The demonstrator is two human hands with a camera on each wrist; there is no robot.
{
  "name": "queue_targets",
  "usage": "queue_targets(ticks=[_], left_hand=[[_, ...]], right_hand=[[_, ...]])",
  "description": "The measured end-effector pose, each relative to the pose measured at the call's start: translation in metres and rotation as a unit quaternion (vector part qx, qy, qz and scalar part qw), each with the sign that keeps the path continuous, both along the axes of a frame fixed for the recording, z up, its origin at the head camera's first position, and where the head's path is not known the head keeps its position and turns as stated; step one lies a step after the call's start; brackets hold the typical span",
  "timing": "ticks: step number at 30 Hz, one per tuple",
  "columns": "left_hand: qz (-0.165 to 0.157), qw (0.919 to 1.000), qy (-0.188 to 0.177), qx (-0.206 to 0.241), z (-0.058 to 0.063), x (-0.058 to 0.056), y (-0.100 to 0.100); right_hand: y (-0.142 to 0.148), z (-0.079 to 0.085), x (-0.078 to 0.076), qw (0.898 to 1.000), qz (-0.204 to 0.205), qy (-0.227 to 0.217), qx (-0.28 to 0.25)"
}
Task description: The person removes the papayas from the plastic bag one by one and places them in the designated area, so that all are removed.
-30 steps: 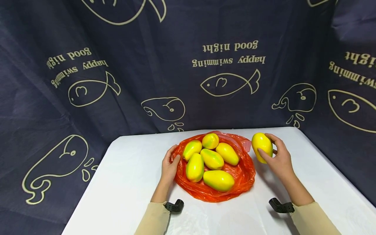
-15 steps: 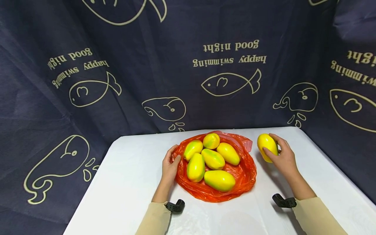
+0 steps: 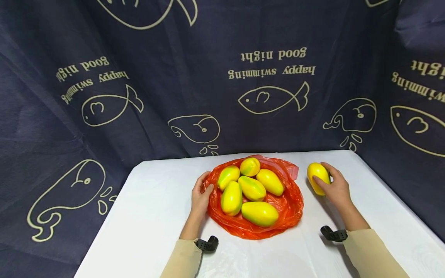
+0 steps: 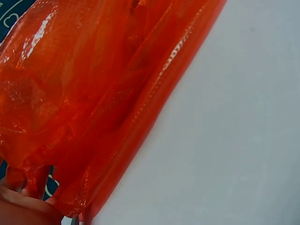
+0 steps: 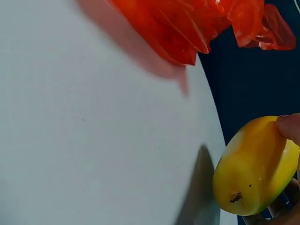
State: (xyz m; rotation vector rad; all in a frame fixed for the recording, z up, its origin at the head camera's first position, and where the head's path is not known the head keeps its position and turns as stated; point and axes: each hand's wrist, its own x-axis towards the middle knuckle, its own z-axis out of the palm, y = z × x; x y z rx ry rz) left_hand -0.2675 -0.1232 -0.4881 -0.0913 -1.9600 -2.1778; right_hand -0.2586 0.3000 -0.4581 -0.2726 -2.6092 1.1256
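1. A dark blue cloth [image 3: 194, 65] hangs behind the white desk [image 3: 156, 227], printed with fish, whales and lettering (the words run upside down).
2. A red plastic bag [image 3: 290, 214] sits with its mouth open near the middle of the desk's far edge. Inside lie six mangoes [image 3: 252, 188], yellow tinged with green, the nearest one on its side.
3. Between these and the held mango [image 3: 318, 178] stand the bag's crumpled right rim and a loose flap [image 3: 293, 170] at its far right; beyond them is a strip of bare desk.
4. That mango is near the desk's far right corner, gripped by the right hand [image 3: 337, 189], thumb on the near side, fingers round the far side. I cannot tell whether its lower end touches the desk.
5. The left hand [image 3: 200, 197] pinches the bag's left rim, thumb over the inside.
6. Both forearms reach in from the near edge, in beige sleeves [image 3: 373, 253] and black wristbands [image 3: 207, 244].
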Motion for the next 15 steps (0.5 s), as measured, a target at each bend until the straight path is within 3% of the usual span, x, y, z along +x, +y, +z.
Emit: queue_targets(ticks=[15], left_hand=[[-0.002,0.9999,-0.007,-0.007,0.001,0.002,0.0]], right_hand=[[0.002,-0.011,-0.006,0.998,-0.012,-0.055,-0.004]])
